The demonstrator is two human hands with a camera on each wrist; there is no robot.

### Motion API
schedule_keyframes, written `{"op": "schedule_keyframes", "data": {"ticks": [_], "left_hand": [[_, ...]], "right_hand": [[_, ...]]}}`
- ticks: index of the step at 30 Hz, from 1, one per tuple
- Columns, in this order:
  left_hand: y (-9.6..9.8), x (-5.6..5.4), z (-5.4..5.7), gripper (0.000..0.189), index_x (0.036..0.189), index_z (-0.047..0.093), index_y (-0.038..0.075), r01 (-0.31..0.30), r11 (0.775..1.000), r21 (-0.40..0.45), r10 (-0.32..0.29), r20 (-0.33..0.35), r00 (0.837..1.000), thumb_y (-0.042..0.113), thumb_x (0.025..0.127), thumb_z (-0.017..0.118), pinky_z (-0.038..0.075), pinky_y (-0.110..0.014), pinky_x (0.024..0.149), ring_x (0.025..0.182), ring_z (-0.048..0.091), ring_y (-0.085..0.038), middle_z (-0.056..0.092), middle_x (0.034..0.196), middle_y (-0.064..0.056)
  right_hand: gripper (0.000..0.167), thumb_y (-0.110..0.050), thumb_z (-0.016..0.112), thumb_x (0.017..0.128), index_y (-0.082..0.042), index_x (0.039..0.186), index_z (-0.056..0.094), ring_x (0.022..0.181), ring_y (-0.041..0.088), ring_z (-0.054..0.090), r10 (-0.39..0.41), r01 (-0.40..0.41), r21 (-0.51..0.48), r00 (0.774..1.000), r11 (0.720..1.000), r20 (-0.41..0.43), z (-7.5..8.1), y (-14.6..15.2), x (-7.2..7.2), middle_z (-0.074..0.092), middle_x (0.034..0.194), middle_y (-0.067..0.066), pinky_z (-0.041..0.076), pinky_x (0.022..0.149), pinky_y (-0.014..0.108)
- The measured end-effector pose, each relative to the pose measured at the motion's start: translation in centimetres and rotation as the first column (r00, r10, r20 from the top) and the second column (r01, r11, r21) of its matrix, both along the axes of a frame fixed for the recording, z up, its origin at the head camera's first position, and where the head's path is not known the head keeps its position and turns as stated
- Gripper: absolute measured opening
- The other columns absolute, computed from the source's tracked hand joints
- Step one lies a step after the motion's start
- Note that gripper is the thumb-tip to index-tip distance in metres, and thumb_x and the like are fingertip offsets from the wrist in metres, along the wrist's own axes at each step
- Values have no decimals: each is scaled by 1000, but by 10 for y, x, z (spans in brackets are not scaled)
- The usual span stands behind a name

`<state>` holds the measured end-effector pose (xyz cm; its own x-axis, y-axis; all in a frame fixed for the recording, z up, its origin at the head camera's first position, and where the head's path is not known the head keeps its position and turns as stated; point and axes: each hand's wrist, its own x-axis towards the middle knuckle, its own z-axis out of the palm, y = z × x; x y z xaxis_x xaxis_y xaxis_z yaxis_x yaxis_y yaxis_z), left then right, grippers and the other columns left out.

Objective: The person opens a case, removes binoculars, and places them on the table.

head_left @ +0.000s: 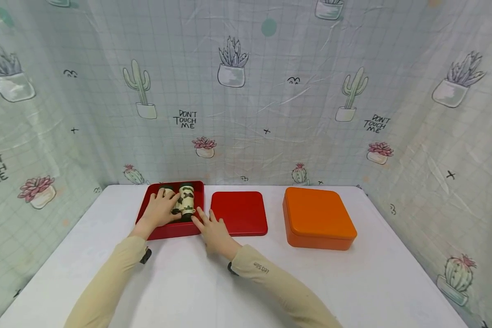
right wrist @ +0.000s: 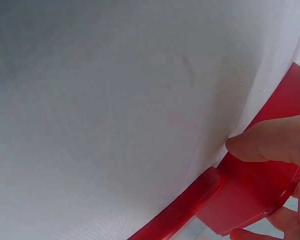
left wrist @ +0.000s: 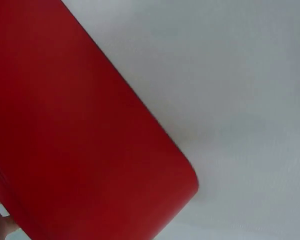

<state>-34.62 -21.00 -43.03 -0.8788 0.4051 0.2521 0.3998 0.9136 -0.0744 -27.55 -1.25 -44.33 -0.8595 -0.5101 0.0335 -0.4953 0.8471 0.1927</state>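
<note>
My left grip (head_left: pixel 161 213) reaches over two camouflage cylinders (head_left: pixel 187 197) in the red box (head_left: pixel 172 231); whether it grasps one, I cannot tell. My right grip (head_left: pixel 215 234), loosely spread, is at the box's near right corner. Then come a red lid (head_left: pixel 239 213) and an orange box (head_left: pixel 320 215).

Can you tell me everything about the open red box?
The red box is smooth and rectangular with rounded corners, maybe painted metal. It sits flat and open at the white table's far left, holding two camouflage-patterned cylinders. The left hand reaches inside; the right hand is at its near right corner.
</note>
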Motion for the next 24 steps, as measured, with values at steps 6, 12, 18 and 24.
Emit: {"op": "schedule_keyframes", "data": {"ticks": [6, 12, 18, 24], "left_hand": [[-4, -1, 6, 69, 128, 45, 4, 11, 1000, 12, -11, -15, 1000, 40, 74, 67, 31, -64, 92, 119, 33, -46, 49, 123, -20], [-5, 1, 13, 68, 127, 47, 4, 43, 999, 12, -43, -41, 998, 39, 72, 68, 31, -63, 91, 119, 32, -46, 49, 123, -20], [-6, 5, 19, 68, 126, 48, 4, 48, 999, -5, -48, -57, 997, 40, 72, 67, 30, -64, 92, 119, 32, -46, 50, 122, -19], [-8, 9, 24, 68, 127, 47, 3, 54, 999, 1, -54, -54, 997, 39, 72, 68, 29, -65, 93, 120, 31, -47, 49, 123, -20]], "right_hand": [[92, -37, 72, 67, -25, 142, 20, 132, 30, 30, 0, 0, 2, 1000, 1000, -6, -1, -1, -2, 9, 151, 1, 45, 93, 38], [93, -38, 73, 66, -25, 142, 19, 132, 30, 30, 2, -2, 0, 1000, 1000, -7, -1, 0, -2, 10, 151, 1, 45, 94, 38], [94, -37, 73, 66, -25, 142, 18, 132, 30, 30, 5, -5, -6, 1000, 1000, -3, -1, 0, -2, 10, 151, 1, 45, 94, 38], [95, -38, 73, 66, -25, 142, 18, 132, 30, 30, 7, -7, 5, 1000, 1000, -2, 0, 0, -2, 9, 151, 2, 45, 94, 38]]}}
